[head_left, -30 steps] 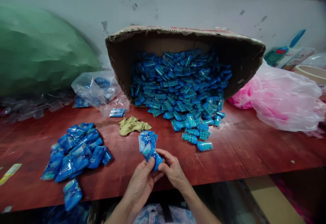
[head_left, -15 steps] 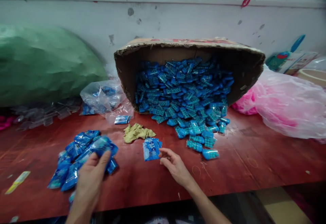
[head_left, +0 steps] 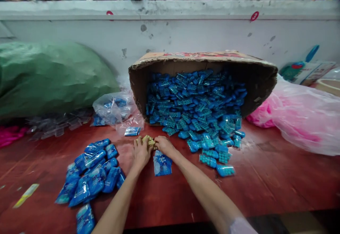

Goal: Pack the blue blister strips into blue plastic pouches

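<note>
Both hands are at a crumpled yellow cloth on the red table. My left hand has its bent fingers on the cloth's left part. From the right, my right hand grips the cloth's edge with its fingers drawn together. Just below the cloth lie flat blue printed packets, stacked and held by neither hand. A pile of filled blue packets lies to the left of my left forearm. Behind my hands, a cardboard box on its side spills small blue packs with turquoise beads onto the table.
A big green sack stands at the back left, beside clear plastic pieces. An open clear bag with blue packets sits left of the box. Pink and white plastic bags fill the right. A yellow cutter-like strip lies front left.
My left hand has left the filled packets and moved right to the cloth. My right hand has gone from the flat packets up to the cloth. The view has tilted up.
</note>
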`<state>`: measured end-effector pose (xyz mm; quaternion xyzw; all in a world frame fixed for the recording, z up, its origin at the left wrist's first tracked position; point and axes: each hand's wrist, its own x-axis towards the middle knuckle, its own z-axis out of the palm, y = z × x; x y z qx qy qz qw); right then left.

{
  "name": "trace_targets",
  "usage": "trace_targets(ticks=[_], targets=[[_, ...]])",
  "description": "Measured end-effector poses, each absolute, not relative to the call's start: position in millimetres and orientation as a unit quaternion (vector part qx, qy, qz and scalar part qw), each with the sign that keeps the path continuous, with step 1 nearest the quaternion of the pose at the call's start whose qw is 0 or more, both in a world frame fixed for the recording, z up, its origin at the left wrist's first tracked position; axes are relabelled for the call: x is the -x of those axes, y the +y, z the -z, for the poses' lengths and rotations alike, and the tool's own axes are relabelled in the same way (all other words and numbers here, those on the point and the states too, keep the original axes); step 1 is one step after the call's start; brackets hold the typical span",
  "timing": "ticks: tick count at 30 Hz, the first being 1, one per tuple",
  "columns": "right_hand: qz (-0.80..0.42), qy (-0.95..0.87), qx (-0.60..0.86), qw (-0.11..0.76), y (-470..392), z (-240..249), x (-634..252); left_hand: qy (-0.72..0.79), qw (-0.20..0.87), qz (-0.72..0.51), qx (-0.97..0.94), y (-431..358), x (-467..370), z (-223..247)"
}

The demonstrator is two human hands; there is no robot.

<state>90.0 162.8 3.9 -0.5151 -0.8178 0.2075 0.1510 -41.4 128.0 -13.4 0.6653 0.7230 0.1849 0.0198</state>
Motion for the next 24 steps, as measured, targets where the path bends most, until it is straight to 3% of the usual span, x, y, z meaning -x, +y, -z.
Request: trace_targets(ticks=[6,12,16,20,24], targets=[[-0.165,-0.820,0.521,0.168,99.5,-6.4,-124.8,0.720,0.019,-0.201,-0.664,121.8,41.5,29.7],[-0.086,-0.807,0.571,0.121,51.6,20.2,-131.4,0.689,0.069,-0.347,-0.633,92.4,43.8,20.9],[-0.082,-0.797,0.576,0.162,50.2,20.0,-130.1,0.678,0.219,-0.422,-0.561,54.8,34.6,9.6],[-0.079,-0.779,0.579,0.228,41.9,3.9,-135.9,0.702,0.412,-0.445,-0.373,24.7,12.3,5.0],[-0.104,-0.763,0.569,0.288,25.2,-11.4,-137.8,0.624,0.587,-0.453,-0.249,15.5,-7.8,1.4]])
